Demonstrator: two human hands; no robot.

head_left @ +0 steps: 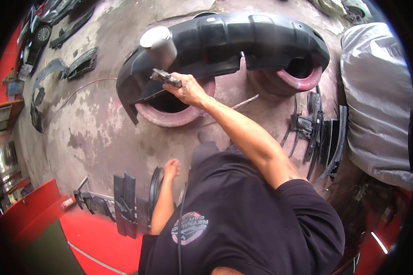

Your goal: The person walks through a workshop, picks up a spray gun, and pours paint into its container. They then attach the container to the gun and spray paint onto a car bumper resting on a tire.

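Observation:
My right hand is closed around the handle of a spray gun, arm stretched forward. A cup with a white round top is on the gun, its side partly blurred. Just beyond it lies a large black car bumper, curved across the far side. The bumper rests on two reddish, dusty tyres, the left tyre under its near left end and the right tyre under its right part. My left hand hangs low beside my body, fingers loosely bent, with nothing visible in it.
A hose runs over the patchy concrete floor. Black trim parts lie at right beside a grey-covered bulky shape. More dark panels stand near a red surface at lower left. Car parts lie far left.

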